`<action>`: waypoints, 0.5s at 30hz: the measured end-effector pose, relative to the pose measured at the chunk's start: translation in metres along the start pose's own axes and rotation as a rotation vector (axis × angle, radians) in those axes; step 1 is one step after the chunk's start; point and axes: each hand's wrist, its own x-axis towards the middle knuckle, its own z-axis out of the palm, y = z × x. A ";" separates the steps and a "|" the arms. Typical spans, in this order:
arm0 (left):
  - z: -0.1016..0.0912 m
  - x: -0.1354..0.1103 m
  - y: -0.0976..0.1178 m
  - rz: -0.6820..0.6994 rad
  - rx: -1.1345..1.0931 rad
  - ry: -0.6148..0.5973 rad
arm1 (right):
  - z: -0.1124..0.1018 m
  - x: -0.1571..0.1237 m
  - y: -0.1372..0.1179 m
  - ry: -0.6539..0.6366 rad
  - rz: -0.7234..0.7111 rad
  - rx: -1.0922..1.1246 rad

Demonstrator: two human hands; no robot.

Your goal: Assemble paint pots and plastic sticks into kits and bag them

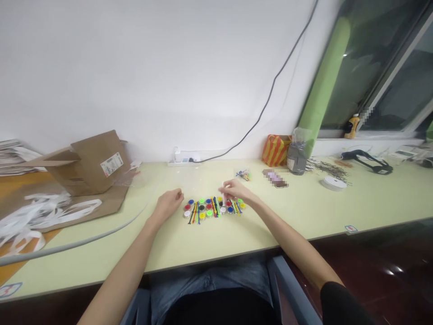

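Note:
Small round pots with coloured lids [202, 215] stand in groups on the table, in yellow, red, blue, green, black and white. Between the groups lie thin coloured plastic sticks [194, 213], roughly side by side. My right hand [236, 189] is over the right part of the layout, fingers pinched on a small white stick [223, 198] that points downward. Just beyond the left end of the pots rests my left hand [170, 201], its fingers curled closed; whatever they may hold is hidden. A small clear bag with coloured pieces [243, 174] lies behind my right hand.
An open cardboard box [91, 167] and white straps [50, 207] are at left, near a grey cable [101, 234]. A power strip [182, 160] sits by the wall. At right are a phone [275, 178], striped bag [274, 151], dark container [297, 158] and white roll [334, 183].

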 end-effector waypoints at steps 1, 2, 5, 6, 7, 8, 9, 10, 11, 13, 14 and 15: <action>0.002 0.001 -0.001 -0.007 0.009 -0.015 | 0.017 0.003 -0.008 -0.071 0.006 -0.032; 0.003 0.002 -0.002 -0.008 0.017 -0.028 | 0.034 0.007 -0.016 -0.124 0.009 -0.074; 0.006 0.002 -0.004 0.014 0.033 -0.050 | 0.076 0.015 -0.036 -0.166 -0.018 -0.295; 0.007 0.001 -0.005 0.023 0.039 -0.054 | 0.086 0.017 -0.042 -0.142 -0.034 -0.402; 0.007 0.001 -0.005 0.031 0.045 -0.059 | 0.094 0.020 -0.046 -0.112 -0.040 -0.501; 0.007 0.001 -0.005 0.039 0.051 -0.064 | 0.099 0.022 -0.049 -0.085 -0.037 -0.583; 0.007 0.001 -0.005 0.048 0.056 -0.070 | 0.102 0.025 -0.052 -0.065 -0.027 -0.644; 0.007 0.001 -0.005 0.055 0.061 -0.077 | 0.104 0.027 -0.054 -0.059 -0.006 -0.686; 0.007 0.001 -0.004 0.061 0.065 -0.084 | 0.105 0.030 -0.055 -0.066 0.017 -0.712; 0.006 0.001 -0.004 0.071 0.071 -0.097 | 0.105 0.035 -0.056 -0.111 0.065 -0.744; 0.006 0.001 -0.005 0.075 0.073 -0.103 | 0.105 0.038 -0.056 -0.137 0.086 -0.754; 0.006 0.002 -0.005 0.079 0.073 -0.108 | 0.105 0.040 -0.055 -0.161 0.102 -0.757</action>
